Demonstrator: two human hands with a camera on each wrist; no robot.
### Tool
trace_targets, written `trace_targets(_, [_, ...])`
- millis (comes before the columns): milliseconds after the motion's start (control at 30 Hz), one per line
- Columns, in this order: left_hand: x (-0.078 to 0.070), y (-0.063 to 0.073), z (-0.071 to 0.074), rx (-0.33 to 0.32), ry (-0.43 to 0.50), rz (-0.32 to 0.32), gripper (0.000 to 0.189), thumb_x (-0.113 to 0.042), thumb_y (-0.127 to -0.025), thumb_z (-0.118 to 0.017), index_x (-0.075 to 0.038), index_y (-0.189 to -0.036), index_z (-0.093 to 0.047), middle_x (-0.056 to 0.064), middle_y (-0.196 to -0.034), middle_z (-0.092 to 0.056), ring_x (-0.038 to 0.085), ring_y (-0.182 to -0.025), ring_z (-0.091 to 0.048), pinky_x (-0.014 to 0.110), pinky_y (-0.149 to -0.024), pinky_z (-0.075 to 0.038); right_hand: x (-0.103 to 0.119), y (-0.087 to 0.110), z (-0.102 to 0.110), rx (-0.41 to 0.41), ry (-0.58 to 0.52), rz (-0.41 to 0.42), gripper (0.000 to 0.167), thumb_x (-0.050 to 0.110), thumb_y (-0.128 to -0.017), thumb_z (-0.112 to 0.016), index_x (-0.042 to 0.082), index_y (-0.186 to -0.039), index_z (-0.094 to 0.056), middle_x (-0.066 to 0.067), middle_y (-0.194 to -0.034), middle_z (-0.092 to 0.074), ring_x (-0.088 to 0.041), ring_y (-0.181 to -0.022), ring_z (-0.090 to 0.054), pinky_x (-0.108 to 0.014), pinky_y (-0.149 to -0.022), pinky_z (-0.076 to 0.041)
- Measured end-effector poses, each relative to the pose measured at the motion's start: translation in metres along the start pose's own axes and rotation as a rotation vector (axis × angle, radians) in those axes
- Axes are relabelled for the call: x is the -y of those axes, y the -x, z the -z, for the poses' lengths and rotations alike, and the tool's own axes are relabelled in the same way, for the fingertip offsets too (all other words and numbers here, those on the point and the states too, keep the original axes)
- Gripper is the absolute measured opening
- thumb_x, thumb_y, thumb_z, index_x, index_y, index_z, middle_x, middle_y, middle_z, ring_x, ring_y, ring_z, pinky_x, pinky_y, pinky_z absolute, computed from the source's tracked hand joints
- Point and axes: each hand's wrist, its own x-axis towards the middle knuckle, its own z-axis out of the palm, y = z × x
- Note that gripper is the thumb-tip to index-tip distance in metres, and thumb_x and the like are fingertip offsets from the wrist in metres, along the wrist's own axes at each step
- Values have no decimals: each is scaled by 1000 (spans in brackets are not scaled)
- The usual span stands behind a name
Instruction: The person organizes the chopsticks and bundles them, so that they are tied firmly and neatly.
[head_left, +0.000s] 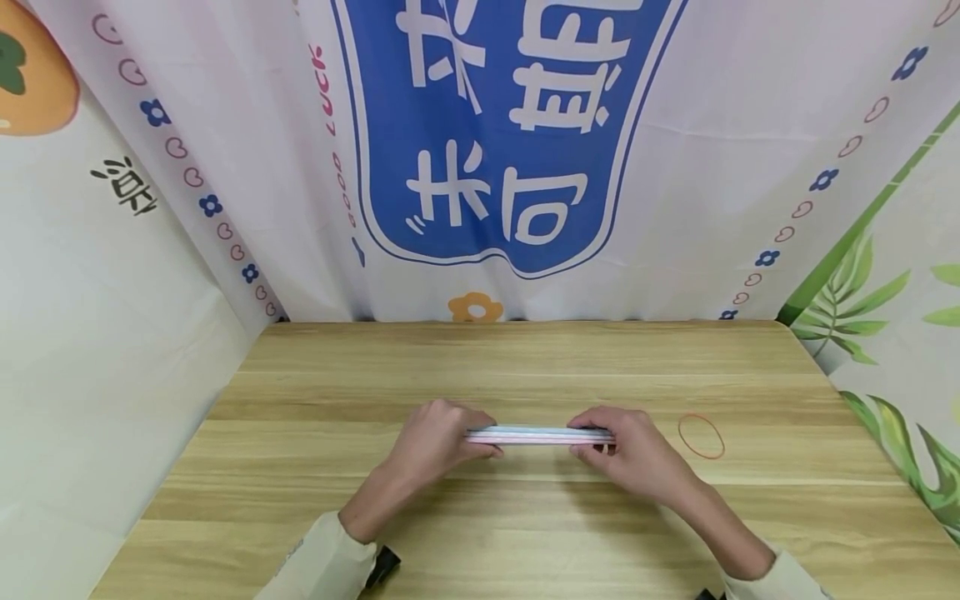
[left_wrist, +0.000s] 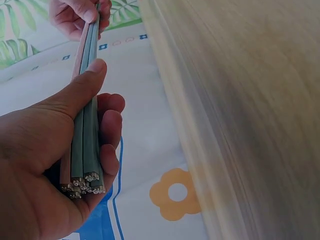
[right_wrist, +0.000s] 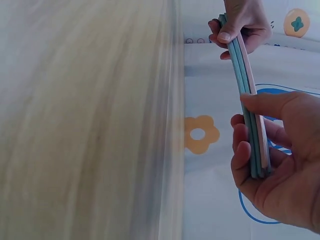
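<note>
A bundle of slim, straight pastel sticks (head_left: pixel 534 435), some pink and some blue-green, lies level between my two hands above the table. At its left end my left hand (head_left: pixel 442 437) grips it, thumb on one side and fingers curled round the other. My right hand (head_left: pixel 633 450) holds the opposite end in the same way. Seen in the left wrist view, the stick ends (left_wrist: pixel 82 186) form a close cluster with a rough, silvery texture. Just right of my right hand, a thin orange-red loop like a rubber band (head_left: pixel 701 415) rests on the wood.
The wood-grain table (head_left: pixel 480 533) runs back to a white curtain (head_left: pixel 315 275) with a blue printed panel. Printed cloth (head_left: pixel 892 333) with green leaves hangs at the right, more white cloth (head_left: pixel 97 333) at the left. Dark wrist straps (head_left: pixel 384 567) show at the sleeves.
</note>
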Motion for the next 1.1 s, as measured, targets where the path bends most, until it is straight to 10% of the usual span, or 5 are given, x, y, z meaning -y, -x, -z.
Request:
trace_targets(833, [2, 0, -2, 49, -130, -49, 59, -67, -62, -93, -16, -91, -85, -3, -81, -82, -5, -54, -47, 10, -50, -38, 1, 2, 1, 109, 15, 25, 13, 14, -89, -86, 18, -99, -81, 10, -85, -76, 1, -68, -56, -22, -60, -51])
trace_targets(1100, [-1, 0, -1, 156, -64, 5, 36, -46, -75, -98, -18, -80, -76, -10, -64, -65, -3, -54, -38, 15, -49, -32, 2, 2, 0, 164, 44, 61, 13, 18, -96, -81, 18, -109, -78, 10, -96, -76, 1, -79, -61, -23, -71, -55])
